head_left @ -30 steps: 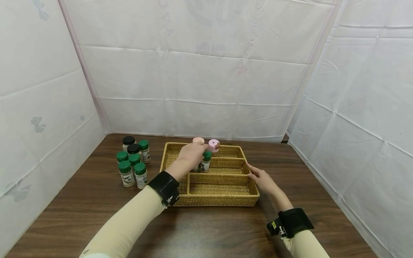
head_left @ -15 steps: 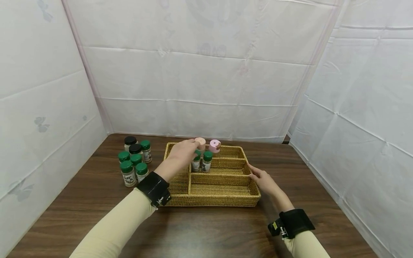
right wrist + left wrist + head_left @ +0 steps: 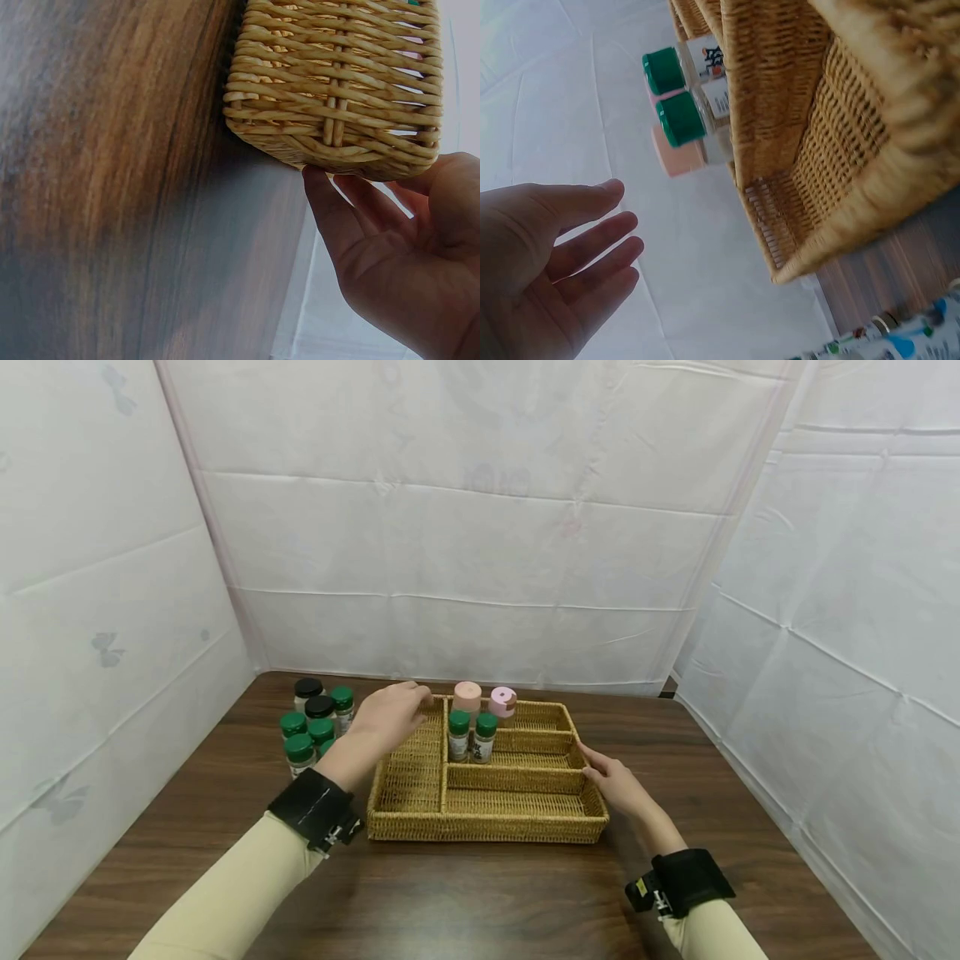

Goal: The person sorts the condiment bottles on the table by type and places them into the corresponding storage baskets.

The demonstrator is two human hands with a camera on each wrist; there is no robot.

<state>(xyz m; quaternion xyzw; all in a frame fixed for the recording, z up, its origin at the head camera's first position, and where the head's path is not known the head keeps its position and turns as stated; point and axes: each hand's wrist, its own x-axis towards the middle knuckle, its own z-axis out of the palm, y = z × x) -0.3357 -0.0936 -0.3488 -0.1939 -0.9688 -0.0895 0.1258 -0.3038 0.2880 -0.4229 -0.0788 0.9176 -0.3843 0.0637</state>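
My left hand [image 3: 390, 717] is in the air over the left compartment of a wicker tray [image 3: 487, 828]. In the left wrist view its fingers [image 3: 604, 259] are extended and loose, with nothing between them. The fingers of my right hand [image 3: 618, 785] rest against the tray's right side; the right wrist view shows them reaching to the woven wall [image 3: 334, 90] fairly straight. Two green-capped spice jars [image 3: 459, 737] [image 3: 483, 740] stand side by side in the middle row. Behind them, in the back row, are a peach-capped jar [image 3: 467, 695] and a pink-capped jar [image 3: 502, 700].
To the tray's left, several jars with green caps [image 3: 299, 748] and black caps [image 3: 308, 688] stand grouped on the brown wood table [image 3: 465, 902]. My left forearm partly covers them. White sheeting [image 3: 465, 543] walls off the back and both sides.
My left hand has let go of the jars' area and moved left, from over the green-capped jars to above the left compartment. The right hand stays at the tray's side.
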